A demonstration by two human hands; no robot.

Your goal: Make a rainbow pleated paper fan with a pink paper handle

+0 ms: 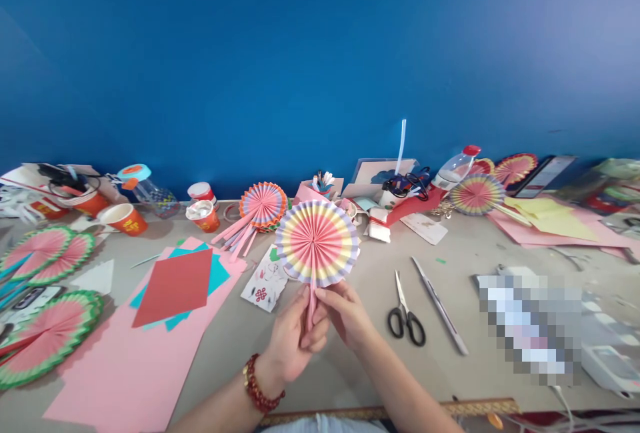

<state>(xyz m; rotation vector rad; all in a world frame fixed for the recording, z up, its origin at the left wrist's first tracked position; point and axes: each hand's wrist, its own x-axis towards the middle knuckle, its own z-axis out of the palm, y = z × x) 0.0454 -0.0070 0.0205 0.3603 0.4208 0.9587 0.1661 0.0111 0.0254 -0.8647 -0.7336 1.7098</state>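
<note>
A round pleated paper fan [317, 243] with a pink middle, yellow and white rings and a lavender edge stands upright in front of me. My left hand [295, 339] is wrapped round its pink handle. The fingers of my right hand [347, 313] pinch the same handle just under the disc. A beaded bracelet [263, 386] is on my left wrist. Behind the fan, partly covered by it, lies a printed white card [265, 281]. Black-handled scissors [406, 319] and a grey craft knife [439, 306] lie to the right of my hands.
Red and blue paper squares [175, 286] lie on a large pink sheet [145, 366] at left. Green-edged fans [55, 336] are farther left. Paper cups [125, 219], an orange-edged fan [263, 205] and a bottle [456, 167] line the wall. Yellow paper [550, 218] and a blurred-out device [530, 326] are at right.
</note>
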